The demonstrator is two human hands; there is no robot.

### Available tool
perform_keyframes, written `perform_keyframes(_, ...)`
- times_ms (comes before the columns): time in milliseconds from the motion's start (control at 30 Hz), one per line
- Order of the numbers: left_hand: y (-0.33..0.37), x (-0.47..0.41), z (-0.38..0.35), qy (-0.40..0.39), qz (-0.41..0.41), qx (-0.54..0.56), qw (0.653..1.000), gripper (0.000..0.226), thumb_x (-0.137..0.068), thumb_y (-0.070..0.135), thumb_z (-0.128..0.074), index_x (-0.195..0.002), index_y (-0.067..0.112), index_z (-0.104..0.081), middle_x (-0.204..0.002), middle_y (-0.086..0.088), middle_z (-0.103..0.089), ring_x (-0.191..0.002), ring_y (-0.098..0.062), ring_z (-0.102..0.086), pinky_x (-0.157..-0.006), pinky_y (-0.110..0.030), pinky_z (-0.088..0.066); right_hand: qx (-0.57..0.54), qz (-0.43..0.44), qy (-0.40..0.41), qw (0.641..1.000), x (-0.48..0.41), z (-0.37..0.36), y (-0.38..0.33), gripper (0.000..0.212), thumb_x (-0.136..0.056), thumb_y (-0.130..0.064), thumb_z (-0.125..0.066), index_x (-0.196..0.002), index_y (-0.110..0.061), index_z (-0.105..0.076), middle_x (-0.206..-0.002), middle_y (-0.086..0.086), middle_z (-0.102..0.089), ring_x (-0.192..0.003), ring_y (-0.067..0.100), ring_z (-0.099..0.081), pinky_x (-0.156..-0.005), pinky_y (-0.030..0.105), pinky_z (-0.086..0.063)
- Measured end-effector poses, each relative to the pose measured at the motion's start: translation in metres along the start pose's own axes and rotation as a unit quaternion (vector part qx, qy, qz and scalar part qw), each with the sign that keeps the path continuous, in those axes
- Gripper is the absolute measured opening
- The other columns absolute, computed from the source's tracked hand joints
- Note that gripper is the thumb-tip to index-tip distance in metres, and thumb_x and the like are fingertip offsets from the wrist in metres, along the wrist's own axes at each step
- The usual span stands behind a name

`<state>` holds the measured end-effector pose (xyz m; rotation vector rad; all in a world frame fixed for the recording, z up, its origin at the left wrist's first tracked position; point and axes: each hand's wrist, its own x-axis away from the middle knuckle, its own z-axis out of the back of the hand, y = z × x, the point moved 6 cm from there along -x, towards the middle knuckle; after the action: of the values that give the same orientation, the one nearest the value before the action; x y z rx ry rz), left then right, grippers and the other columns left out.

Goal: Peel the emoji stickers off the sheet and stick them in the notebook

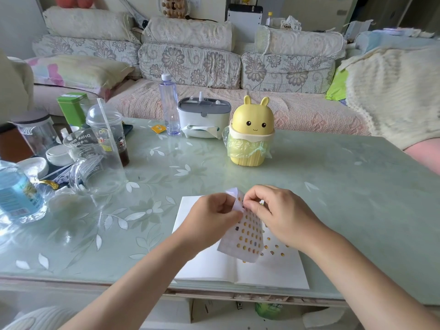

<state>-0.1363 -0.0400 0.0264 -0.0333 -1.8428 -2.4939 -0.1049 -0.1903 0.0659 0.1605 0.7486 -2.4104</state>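
Note:
An open white notebook [209, 267] lies flat near the table's front edge. Several small emoji stickers [273, 250] sit on its right page. Above it hangs the sticker sheet [247, 236], white with rows of small yellow emoji, its top edge bent back. My left hand [212, 215] grips the sheet's upper left part. My right hand [278, 213] pinches at the sheet's top edge with thumb and forefinger; the sticker under the fingertips is hidden.
A yellow bunny-shaped bin [251, 134] with a plastic liner stands behind the notebook. A tissue box [203, 117] and a clear bottle [169, 106] stand farther back. Cups, a glass mug [95, 160], jars and a water bottle [16, 194] crowd the left. A sofa [190, 67] runs behind the glass-topped table [345, 186].

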Motion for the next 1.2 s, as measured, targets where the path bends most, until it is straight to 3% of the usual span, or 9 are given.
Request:
perform_keyframes(67, -0.001, 0.0, 0.0, 0.002, 0.024, 0.031, 0.999, 0.014, -0.09, 0.016, -0.065, -0.078, 0.02, -0.071, -0.078, 0.004, -0.073, -0.071, -0.008, -0.064, -0.068, -0.019, -0.05, -0.032, 0.001, 0.017, 0.999, 0.0, 0.001, 0.002, 0.005, -0.094, -0.033, -0.066, -0.09, -0.033, -0.069, -0.084, -0.022, -0.063, -0.073, -0.003, -0.056, -0.061, 0.013, -0.036)
perform_keyframes(200, -0.005, -0.002, -0.001, -0.021, 0.056, 0.104, 0.993, 0.013, -0.087, 0.024, -0.069, -0.077, 0.021, -0.075, -0.083, -0.001, -0.075, -0.078, -0.017, -0.067, -0.082, -0.034, -0.05, -0.081, 0.005, 0.056, 0.995, 0.0, 0.003, 0.006, 0.009, -0.082, -0.027, -0.082, -0.088, -0.033, -0.079, -0.084, -0.016, -0.065, -0.061, 0.008, -0.053, -0.059, 0.019, -0.04)
perform_keyframes(300, -0.004, -0.003, -0.002, -0.035, 0.057, 0.117, 0.991, 0.016, -0.076, 0.034, -0.068, -0.079, 0.02, -0.075, -0.087, -0.004, -0.074, -0.082, -0.02, -0.067, -0.089, -0.043, -0.052, -0.09, 0.016, 0.084, 0.992, 0.0, 0.006, 0.004, 0.009, -0.083, -0.023, -0.081, -0.082, -0.031, -0.079, -0.08, -0.013, -0.066, -0.06, 0.013, -0.054, -0.059, 0.027, -0.046)
perform_keyframes(367, -0.004, -0.003, -0.003, -0.043, 0.057, 0.116, 0.991, 0.02, -0.074, 0.033, -0.067, -0.082, 0.015, -0.075, -0.089, -0.006, -0.074, -0.084, -0.021, -0.067, -0.093, -0.047, -0.053, -0.045, 0.034, 0.088, 0.995, 0.001, 0.006, 0.0, 0.009, -0.085, -0.025, -0.077, -0.08, -0.032, -0.075, -0.079, -0.017, -0.063, -0.061, 0.011, -0.054, -0.058, 0.023, -0.044)
perform_keyframes(600, -0.003, -0.001, 0.0, -0.023, 0.053, 0.068, 0.996, 0.015, -0.083, 0.024, -0.063, -0.086, 0.013, -0.074, -0.094, -0.011, -0.075, -0.08, -0.015, -0.067, -0.081, -0.031, -0.051, 0.077, 0.084, 0.049, 0.992, 0.0, 0.001, -0.013, 0.009, -0.097, -0.034, -0.056, -0.094, -0.03, -0.063, -0.094, -0.018, -0.061, -0.072, 0.006, -0.058, -0.062, 0.028, -0.048)
perform_keyframes(767, -0.006, 0.0, 0.001, -0.04, 0.081, 0.063, 0.994, 0.026, -0.071, 0.035, -0.061, -0.084, 0.017, -0.075, -0.083, 0.001, -0.073, -0.081, -0.015, -0.065, -0.084, -0.035, -0.052, 0.116, 0.13, 0.071, 0.982, 0.0, 0.002, -0.021, 0.023, -0.097, -0.037, -0.048, -0.088, -0.028, -0.067, -0.084, -0.015, -0.061, -0.062, 0.008, -0.056, -0.051, 0.022, -0.04)
perform_keyframes(967, -0.001, 0.0, 0.008, -0.015, 0.04, -0.034, 0.999, 0.015, -0.09, 0.018, -0.059, -0.089, 0.014, -0.073, -0.091, -0.006, -0.075, -0.073, -0.009, -0.063, -0.071, -0.024, -0.05, 0.074, 0.052, -0.013, 0.996, -0.006, -0.001, -0.012, 0.01, -0.1, -0.034, -0.053, -0.096, -0.031, -0.061, -0.091, -0.02, -0.062, -0.082, 0.006, -0.057, -0.073, 0.029, -0.047)
perform_keyframes(1100, 0.0, 0.0, 0.009, -0.011, 0.033, -0.036, 0.999, 0.014, -0.089, 0.019, -0.059, -0.086, 0.014, -0.073, -0.09, -0.008, -0.074, -0.073, -0.012, -0.062, -0.071, -0.028, -0.05, 0.043, 0.042, -0.019, 0.998, -0.006, -0.003, -0.011, 0.011, -0.1, -0.036, -0.055, -0.096, -0.032, -0.064, -0.087, -0.023, -0.062, -0.081, 0.004, -0.057, -0.073, 0.028, -0.047)
perform_keyframes(1200, -0.002, -0.001, 0.014, -0.002, 0.066, 0.028, 0.997, 0.019, -0.078, 0.035, -0.064, -0.083, 0.02, -0.074, -0.089, -0.004, -0.077, -0.081, -0.021, -0.071, -0.079, -0.035, -0.056, -0.035, 0.043, 0.023, 0.998, -0.007, 0.0, -0.009, 0.01, -0.096, -0.038, -0.062, -0.094, -0.033, -0.07, -0.083, -0.026, -0.063, -0.075, 0.004, -0.058, -0.065, 0.021, -0.045)
